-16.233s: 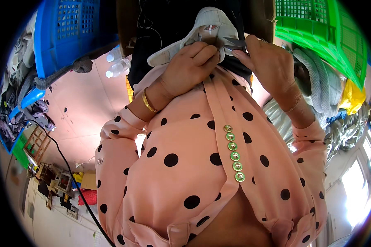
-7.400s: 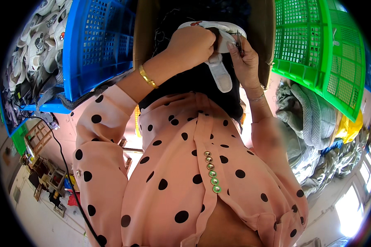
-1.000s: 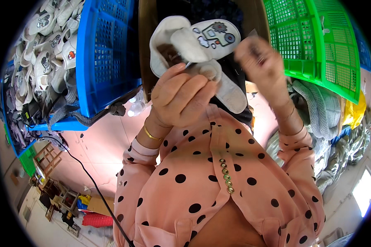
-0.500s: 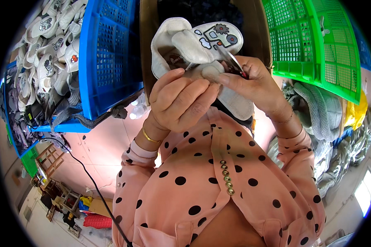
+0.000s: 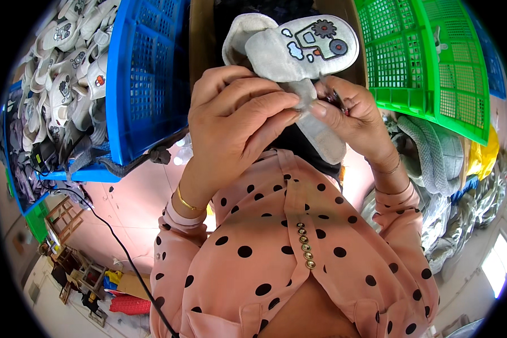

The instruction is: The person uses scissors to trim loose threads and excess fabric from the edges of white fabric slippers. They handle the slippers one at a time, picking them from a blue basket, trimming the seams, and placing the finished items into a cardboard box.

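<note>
A pale grey slipper [image 5: 270, 53] with a cartoon vehicle design on its upper is in front of me, toe to the right. Just below it shows the sole part of a second pale slipper [image 5: 323, 141], partly behind my hands. With bent fingers and thumb, my left hand [image 5: 236, 115] pinches the slipper's fabric edge; the exact grip is partly hidden. My right hand [image 5: 355, 118] is closed around small metal scissors [image 5: 333, 97], its thumb tip close to my left fingertips. Most of the scissors is hidden by the fingers.
Behind the slippers stands a cardboard box [image 5: 201, 34] with dark contents. A blue crate [image 5: 121, 73] stands left, near a heap of similar slippers [image 5: 67, 73]. At right are a green crate [image 5: 403, 50] and grey knitted slippers [image 5: 434, 152]. A black cable [image 5: 124, 248] hangs lower left.
The patterned slipper has moved up and right and turned slightly. My left hand has risen with it. The scissor blades, earlier stretched across the slipper's edge, now show much less beside my right fingers.
</note>
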Motion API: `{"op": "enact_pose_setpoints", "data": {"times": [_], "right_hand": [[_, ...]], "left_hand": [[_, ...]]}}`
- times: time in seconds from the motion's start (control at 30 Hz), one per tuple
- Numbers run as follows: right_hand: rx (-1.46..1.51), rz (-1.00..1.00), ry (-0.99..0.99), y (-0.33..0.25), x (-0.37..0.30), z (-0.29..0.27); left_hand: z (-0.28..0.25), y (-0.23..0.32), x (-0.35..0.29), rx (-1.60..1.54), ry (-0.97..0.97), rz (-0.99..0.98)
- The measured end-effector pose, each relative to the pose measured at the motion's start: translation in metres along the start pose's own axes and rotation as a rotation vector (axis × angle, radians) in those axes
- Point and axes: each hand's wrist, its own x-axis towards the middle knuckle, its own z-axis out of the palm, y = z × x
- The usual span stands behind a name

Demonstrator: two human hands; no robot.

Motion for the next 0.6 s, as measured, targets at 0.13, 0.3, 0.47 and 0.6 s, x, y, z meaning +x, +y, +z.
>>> {"op": "enact_pose_setpoints", "data": {"times": [0.13, 0.3, 0.47, 0.6], "right_hand": [[-0.098, -0.054, -0.001, 0.002, 0.001, 0.0], [-0.198, -0.013, -0.012, 0.005, 0.003, 0.0], [-0.013, 0.018, 0.074, 0.005, -0.006, -0.003], [0.029, 0.062, 0.154, -0.001, -0.013, -0.018]], "left_hand": [[0.002, -0.002, 0.002, 0.113, -0.014, 0.105], [0.011, -0.001, 0.001, 0.319, 0.05, 0.287], [0.0, -0.003, -0.003, 0.156, 0.222, -0.178], [-0.018, -0.015, -0.017, 0.109, 0.276, -0.364]]}}
